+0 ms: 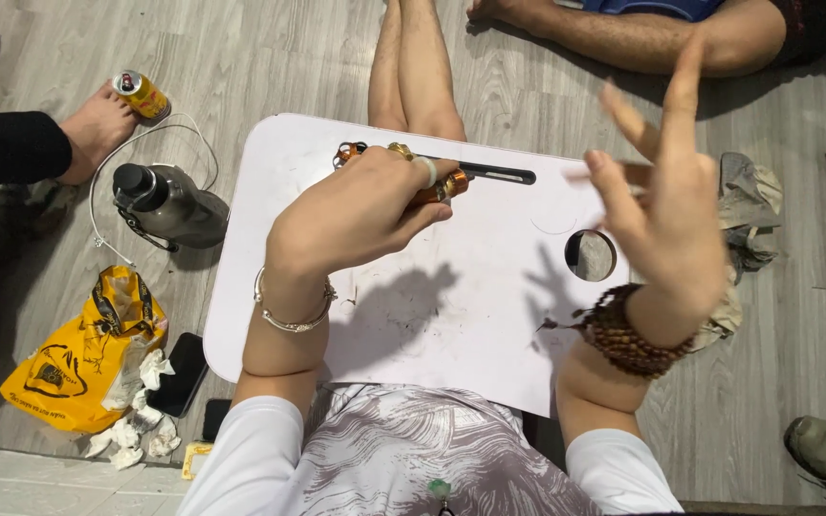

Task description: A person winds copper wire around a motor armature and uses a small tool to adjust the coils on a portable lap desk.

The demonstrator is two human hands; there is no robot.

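My left hand [360, 210] is closed around a small orange and brass object [442, 188] above the far side of a white lap table [413, 315]. A silver bracelet sits on that wrist. My right hand [666, 205] is raised over the table's right edge with its fingers spread and nothing in it; a brown bead bracelet [623, 334] wraps the wrist. A dark slot [499, 174] and a round hole [590, 255] are cut into the tabletop near the hands.
On the wooden floor at left lie a dark water bottle [169, 203], a drink can [141, 94], a yellow plastic bag [88, 354] with crumpled tissues, and a black phone [182, 375]. Other people's legs and feet lie beyond the table. A crumpled cloth [748, 205] lies right.
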